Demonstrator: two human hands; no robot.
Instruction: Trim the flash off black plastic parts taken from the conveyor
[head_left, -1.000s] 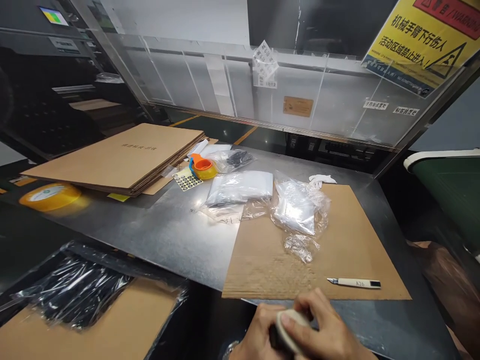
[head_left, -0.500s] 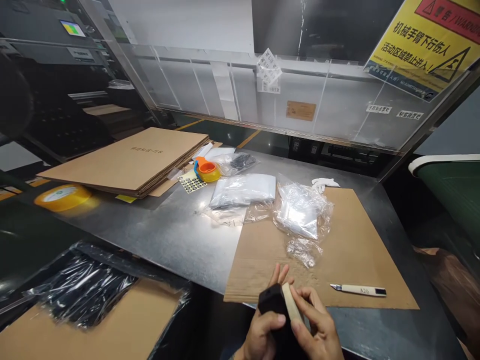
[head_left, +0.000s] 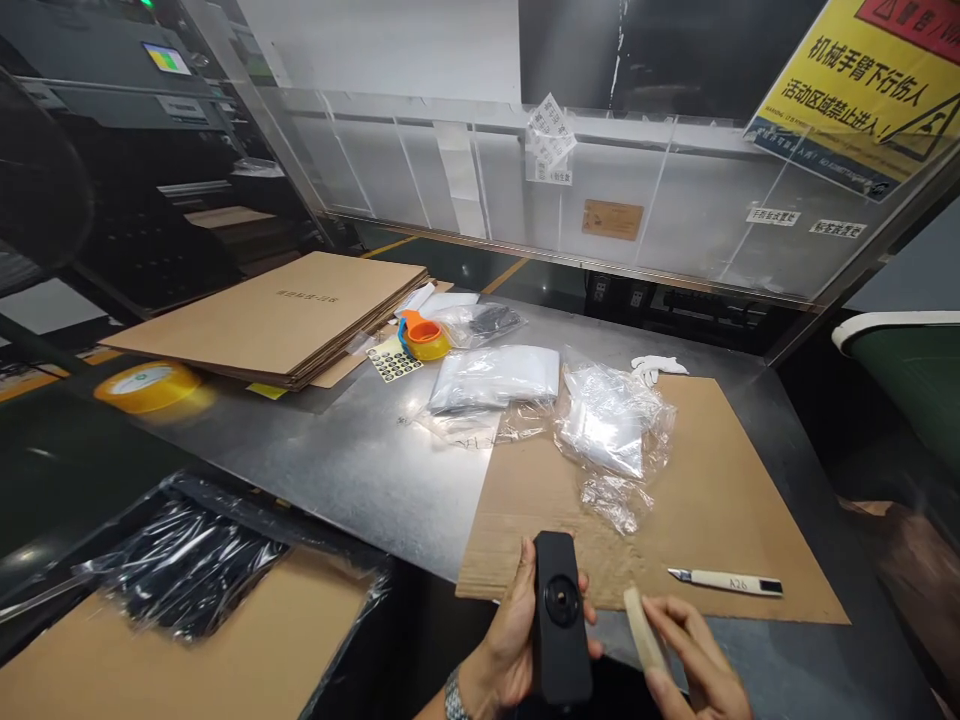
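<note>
My left hand point(head_left: 510, 640) is wrapped round a black oblong device point(head_left: 568, 655), whose round recessed face points up at me. To its right, my right hand point(head_left: 701, 655) pinches a thin, pale beige strip or block point(head_left: 645, 632) between thumb and fingers. A gap separates this piece from the black device. Both hands are at the near edge of a flat cardboard sheet point(head_left: 720, 500). On that sheet, right of my hands, lies a pale-handled craft knife point(head_left: 731, 581) marked A26.
Crumpled clear plastic bags point(head_left: 615, 430) and a bagged white stack point(head_left: 499, 375) lie on the metal table point(head_left: 337, 470). Farther left are an orange tape dispenser point(head_left: 425, 335), stacked cardboard point(head_left: 285, 310) and a yellow tape roll point(head_left: 146, 385). A white glove point(head_left: 660, 367) lies behind the sheet.
The beige piece, held against the black device before, is now apart from it, with my right hand moved right. My left hand has turned the device so its round recess shows.
</note>
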